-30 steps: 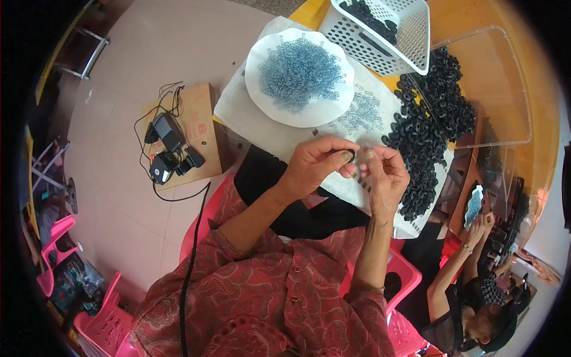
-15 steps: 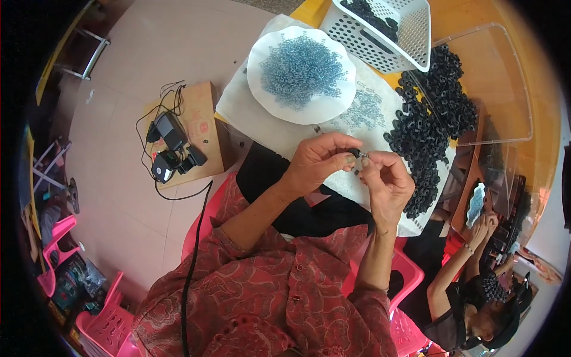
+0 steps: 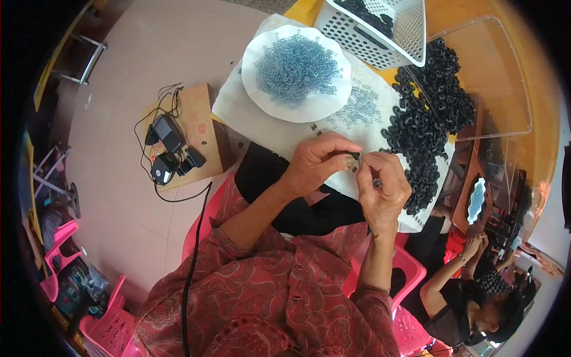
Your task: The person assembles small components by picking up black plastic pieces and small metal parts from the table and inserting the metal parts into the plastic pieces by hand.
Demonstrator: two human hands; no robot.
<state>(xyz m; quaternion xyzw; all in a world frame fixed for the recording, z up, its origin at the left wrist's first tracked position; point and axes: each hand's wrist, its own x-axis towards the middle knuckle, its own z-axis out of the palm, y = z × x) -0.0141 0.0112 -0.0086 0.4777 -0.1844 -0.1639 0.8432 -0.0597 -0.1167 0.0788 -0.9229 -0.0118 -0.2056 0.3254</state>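
Note:
My left hand [image 3: 318,165] pinches a small black plastic piece [image 3: 355,156] between thumb and forefinger. Against its right side, the fingertips of my right hand [image 3: 385,189] are pressed together; what they grip, if anything, is too small to name. A glint of something small and metallic [image 3: 377,183] shows lower among the right fingers. Beyond my hands, a white wavy-rimmed plate [image 3: 253,89] bears a heap of tiny bluish-grey metal parts [image 3: 297,68]. More of those parts [image 3: 360,106] lie scattered on the white cloth [image 3: 238,113]. A big pile of black plastic pieces [image 3: 422,134] spreads to the right.
At the back stands a perforated white basket [image 3: 363,43] with black pieces inside. A clear plastic lid [image 3: 526,89] lies at the right. On the left, a cardboard box [image 3: 202,137] carries black devices and cables. Another person [image 3: 446,303] works at the lower right.
My right fingers have curled and shifted slightly at the black piece, and the metallic bit between the fingertips no longer shows there. My left hand keeps its pinch. The view has shifted slightly.

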